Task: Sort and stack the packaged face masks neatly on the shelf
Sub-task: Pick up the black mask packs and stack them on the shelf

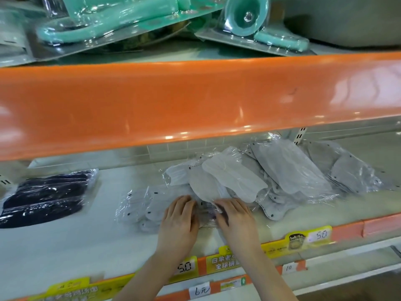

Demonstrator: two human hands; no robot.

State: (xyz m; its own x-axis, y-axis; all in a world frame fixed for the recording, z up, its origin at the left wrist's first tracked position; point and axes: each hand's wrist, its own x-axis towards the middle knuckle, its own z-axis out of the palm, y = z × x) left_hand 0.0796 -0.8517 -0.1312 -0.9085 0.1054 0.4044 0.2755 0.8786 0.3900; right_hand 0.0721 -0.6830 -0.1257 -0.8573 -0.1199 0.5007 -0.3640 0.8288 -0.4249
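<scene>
1. Both hands lay palm down, side by side, on the white shelf (65, 246). The left hand (179, 220) had its fingers straight and close together, pressing flat on a clear-wrapped pack (149, 210) of pale grey masks.
2. Her right hand (233, 218) rested just beside the left, fingers stretched forward onto the crinkled wrap at the near edge of the white mask pack (230, 177); I could not tell whether the fingertips pinched the film or only pressed on it.
3. That white pack sat tilted on top of a loose heap, overlapping the grey ones beneath it.
4. More grey packs (290, 170) sprawled to the right of the hands, leaning against each other toward the back of the shelf, unstacked.
5. A dark navy pack (47, 196) lay well apart on the left end of the same shelf.
6. Yellow price tags (308, 237) ran along the front rail, near the wrists.
7. An orange shelf edge (195, 101) hung overhead, with teal blister-packed goods (104, 20) piled above it.
</scene>
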